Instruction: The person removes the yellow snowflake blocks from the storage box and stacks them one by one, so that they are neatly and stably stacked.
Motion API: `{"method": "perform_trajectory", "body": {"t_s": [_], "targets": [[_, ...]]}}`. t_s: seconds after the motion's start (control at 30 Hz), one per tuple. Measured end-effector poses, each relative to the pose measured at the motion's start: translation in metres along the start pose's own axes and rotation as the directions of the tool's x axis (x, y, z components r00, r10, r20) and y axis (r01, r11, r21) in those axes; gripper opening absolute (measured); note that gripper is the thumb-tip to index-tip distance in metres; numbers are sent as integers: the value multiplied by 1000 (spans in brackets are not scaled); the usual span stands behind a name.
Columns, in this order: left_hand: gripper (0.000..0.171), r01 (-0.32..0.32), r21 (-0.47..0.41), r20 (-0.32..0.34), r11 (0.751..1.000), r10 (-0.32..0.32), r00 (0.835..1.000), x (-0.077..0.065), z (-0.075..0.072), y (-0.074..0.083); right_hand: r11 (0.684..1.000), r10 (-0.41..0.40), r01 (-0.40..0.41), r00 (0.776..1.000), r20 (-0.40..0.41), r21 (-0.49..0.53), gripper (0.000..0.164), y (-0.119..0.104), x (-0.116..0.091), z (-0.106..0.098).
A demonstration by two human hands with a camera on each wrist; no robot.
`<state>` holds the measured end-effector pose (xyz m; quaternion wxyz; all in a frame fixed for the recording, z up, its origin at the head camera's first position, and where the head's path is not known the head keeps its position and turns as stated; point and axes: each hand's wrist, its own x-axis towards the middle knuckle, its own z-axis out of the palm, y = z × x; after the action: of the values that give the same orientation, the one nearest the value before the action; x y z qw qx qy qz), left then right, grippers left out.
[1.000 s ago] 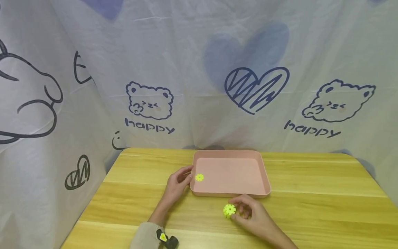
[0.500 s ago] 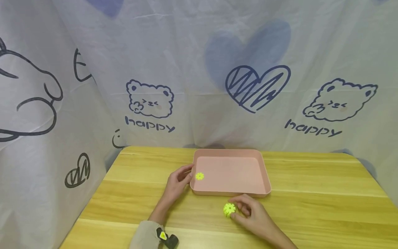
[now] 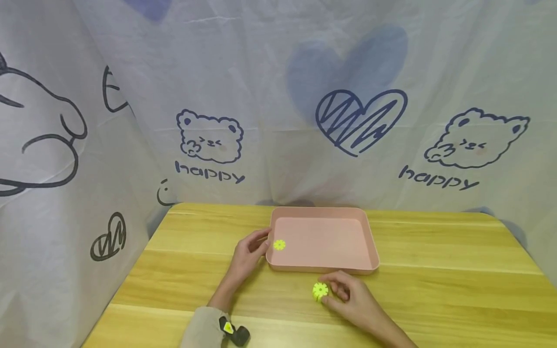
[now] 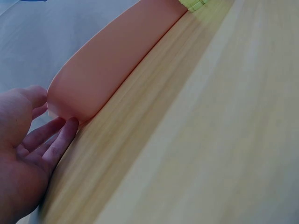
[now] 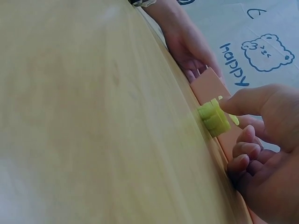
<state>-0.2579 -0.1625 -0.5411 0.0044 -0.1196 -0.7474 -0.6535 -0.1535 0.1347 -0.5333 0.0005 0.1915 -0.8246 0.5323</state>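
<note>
My right hand (image 3: 350,302) pinches a short stack of yellow-green snowflake discs (image 3: 320,291) in front of the tray, index finger at the far side and thumb at the near side. In the right wrist view the stack (image 5: 214,117) stands low over the wood, one fingertip at its top, other fingers curled beside it. My left hand (image 3: 247,256) rests at the left end of a shallow pink tray (image 3: 322,268). Its fingertips touch the tray's outer corner (image 4: 77,105) in the left wrist view. Inside the tray, near its left wall, lies one flat snowflake disc (image 3: 279,245).
The wood-grain table (image 3: 444,270) reaches back to a pale hanging cloth (image 3: 278,130) printed with hearts and bears. More cloth closes off the left side. A beige sleeve (image 3: 204,328) and a dark wrist strap (image 3: 234,332) are on the left arm.
Both hands, the tray and the discs stay nearly in place; my right hand and the stack shift very slightly. The whole scene sits a little higher in the head view.
</note>
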Motion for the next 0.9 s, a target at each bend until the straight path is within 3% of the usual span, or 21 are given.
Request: {"method": "perform_trajectory", "body": {"t_s": [0.9], "targets": [[37, -3, -10, -2, 1000, 3, 1000, 1, -1, -1, 999, 50, -50, 999, 18, 14, 29, 2, 2, 0]]}}
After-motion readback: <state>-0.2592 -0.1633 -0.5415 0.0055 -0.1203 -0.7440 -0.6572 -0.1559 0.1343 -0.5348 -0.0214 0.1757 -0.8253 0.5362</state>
